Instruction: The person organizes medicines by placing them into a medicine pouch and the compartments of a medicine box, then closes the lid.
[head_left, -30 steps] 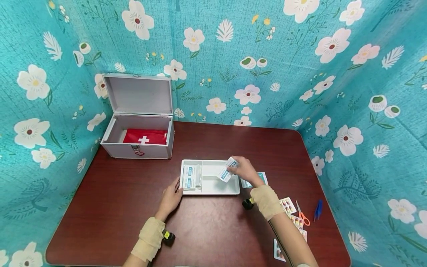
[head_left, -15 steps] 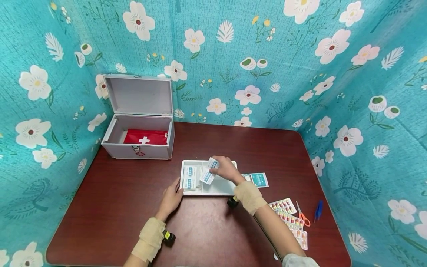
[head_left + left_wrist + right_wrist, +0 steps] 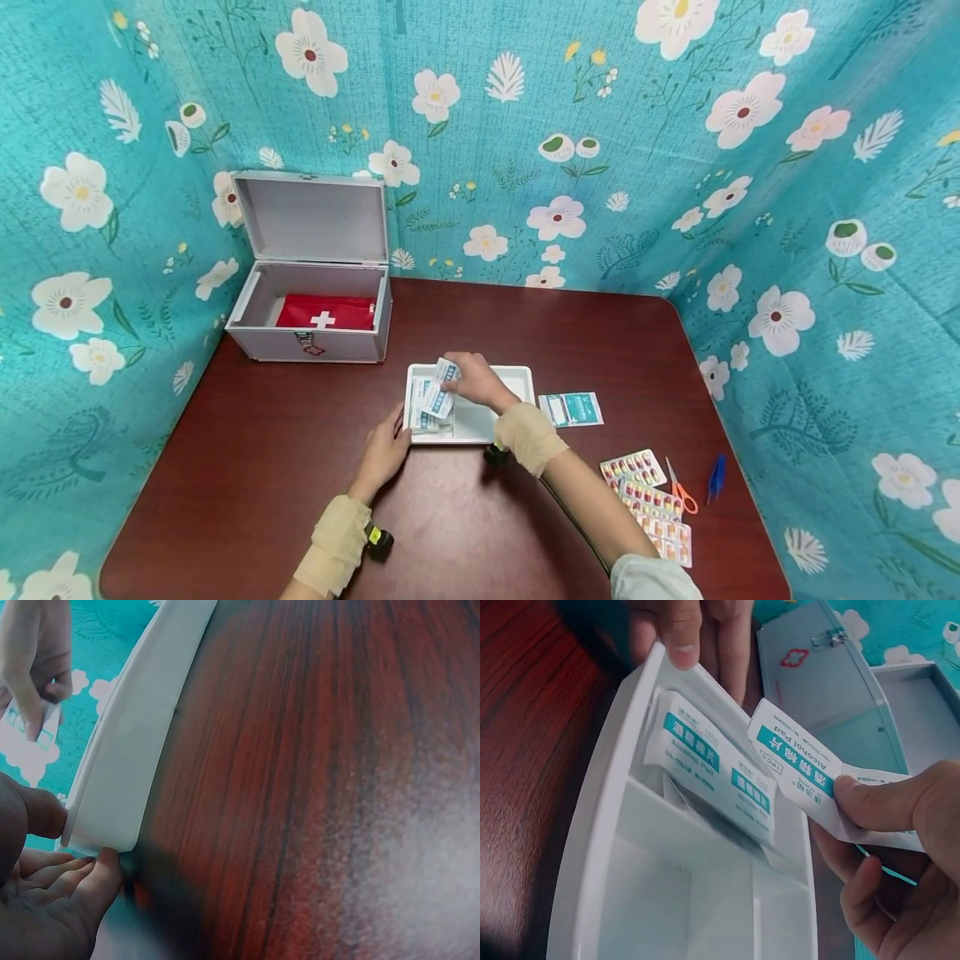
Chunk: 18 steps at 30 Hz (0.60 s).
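Note:
My right hand (image 3: 478, 382) pinches a strip of white and teal alcohol pad packets (image 3: 795, 761) between thumb and fingers. It hangs over the left compartment of a white divided tray (image 3: 472, 440). More alcohol pad packets (image 3: 709, 769) lie in that compartment, leaning against its end wall. With my left hand (image 3: 386, 443) I grip the tray's near left corner. In the left wrist view the thumb (image 3: 46, 814) presses on the rim and the fingers (image 3: 97, 889) sit at the lower edge.
An open grey case (image 3: 311, 340) with a red pouch (image 3: 327, 311) stands back left. Right of the tray lies a teal and white packet (image 3: 572, 409). Capsule blister packs (image 3: 652, 500), orange-handled scissors (image 3: 681, 492) and blue tweezers (image 3: 716, 477) lie at the right.
My right hand has moved left with the alcohol pad packets, from the tray's right part to over its left compartment. The left hand stays at the corner.

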Each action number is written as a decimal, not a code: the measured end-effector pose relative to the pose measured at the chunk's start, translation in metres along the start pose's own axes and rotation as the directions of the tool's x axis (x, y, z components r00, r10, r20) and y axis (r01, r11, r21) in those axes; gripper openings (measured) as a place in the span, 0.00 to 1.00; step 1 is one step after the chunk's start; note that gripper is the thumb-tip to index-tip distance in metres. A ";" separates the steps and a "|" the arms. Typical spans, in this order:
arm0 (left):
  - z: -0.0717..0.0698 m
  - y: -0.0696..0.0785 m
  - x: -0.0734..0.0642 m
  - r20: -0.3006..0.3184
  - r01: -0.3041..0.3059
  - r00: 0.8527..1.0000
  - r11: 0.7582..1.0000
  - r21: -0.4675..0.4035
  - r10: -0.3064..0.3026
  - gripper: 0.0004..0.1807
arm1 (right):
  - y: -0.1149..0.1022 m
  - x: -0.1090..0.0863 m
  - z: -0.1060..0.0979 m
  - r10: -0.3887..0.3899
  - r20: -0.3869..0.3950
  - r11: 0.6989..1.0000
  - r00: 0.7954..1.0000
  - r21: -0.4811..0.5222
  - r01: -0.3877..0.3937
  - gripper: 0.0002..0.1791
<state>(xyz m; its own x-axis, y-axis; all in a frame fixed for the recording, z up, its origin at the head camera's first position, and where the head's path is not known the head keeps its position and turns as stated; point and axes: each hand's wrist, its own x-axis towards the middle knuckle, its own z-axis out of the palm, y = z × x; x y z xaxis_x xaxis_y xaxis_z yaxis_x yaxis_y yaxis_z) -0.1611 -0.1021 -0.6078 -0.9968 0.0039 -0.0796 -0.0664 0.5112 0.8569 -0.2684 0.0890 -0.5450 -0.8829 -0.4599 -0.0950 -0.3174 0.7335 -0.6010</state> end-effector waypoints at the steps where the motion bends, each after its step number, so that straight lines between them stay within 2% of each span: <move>1: 0.000 0.000 0.000 -0.002 -0.007 1.000 1.000 0.004 0.007 0.30 | -0.002 0.002 0.002 0.000 0.008 1.000 1.000 -0.002 0.000 0.31; 5: 0.000 0.000 -0.003 -0.002 -0.018 1.000 1.000 0.008 0.018 0.29 | -0.009 0.006 0.011 -0.016 0.035 0.999 0.999 -0.034 0.017 0.31; 11: 0.001 0.001 -0.004 -0.011 -0.030 0.999 0.999 0.034 0.030 0.28 | -0.017 0.012 0.023 -0.078 0.042 0.989 0.996 -0.121 0.082 0.29; 18: 0.000 0.001 -0.002 -0.020 -0.037 0.999 0.999 0.035 0.038 0.29 | -0.023 0.020 0.035 -0.113 0.040 0.959 0.993 -0.256 0.120 0.26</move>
<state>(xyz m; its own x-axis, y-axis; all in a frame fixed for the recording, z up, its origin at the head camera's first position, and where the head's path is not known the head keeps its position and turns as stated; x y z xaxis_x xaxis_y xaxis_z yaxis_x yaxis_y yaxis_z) -0.1590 -0.1016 -0.6070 -0.9993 0.0062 -0.0367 -0.0275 0.5408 0.8407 -0.2670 0.0459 -0.5609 -0.8264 -0.5600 -0.0582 -0.4991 0.7766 -0.3845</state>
